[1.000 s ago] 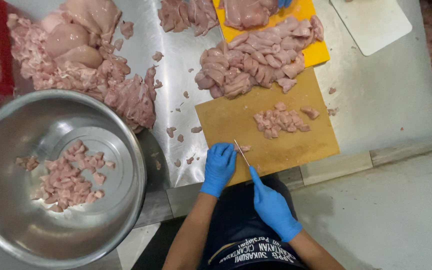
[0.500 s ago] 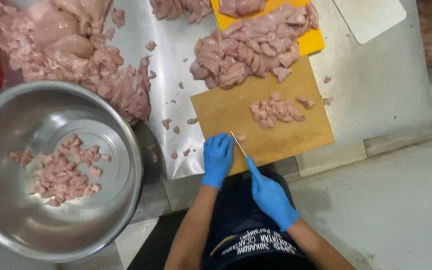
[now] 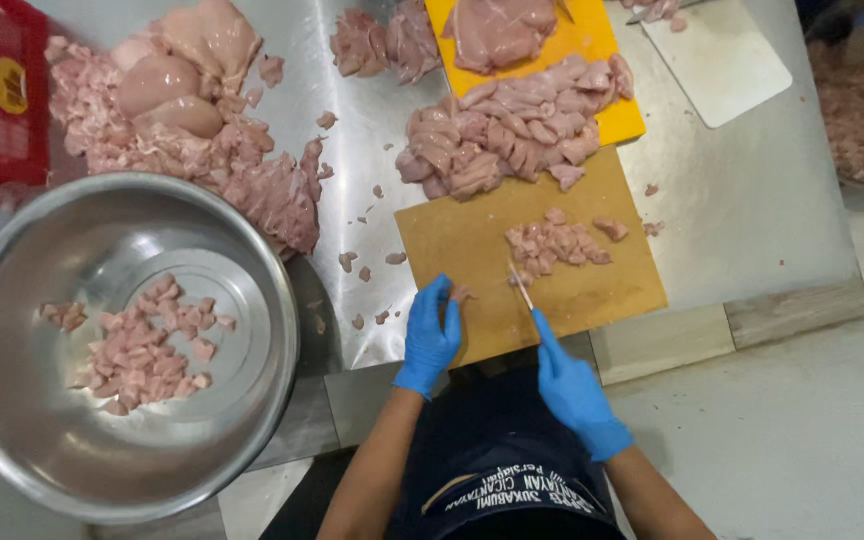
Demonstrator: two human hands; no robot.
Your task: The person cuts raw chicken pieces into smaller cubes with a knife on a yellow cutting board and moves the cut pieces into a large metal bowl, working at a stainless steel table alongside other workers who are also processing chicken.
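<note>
Big steel bowl [image 3: 12, 400] fills the lower left of the frame, with a small heap of diced raw chicken [image 3: 142, 345] sitting in its bottom. Center frame there's a brown cutting board [image 3: 452, 235] carrying a little pile of cut chicken pieces [image 3: 555, 243]. Right hand [image 3: 574, 390], blue glove, fingers wrapped round a knife [image 3: 522, 288], tip right beside that pile. Left hand [image 3: 430, 335] lies flat on the board's near edge, fingers loose, gripping nothing. Yellow board [image 3: 607, 35] at top holds bigger chicken chunks [image 3: 502, 135].
</note>
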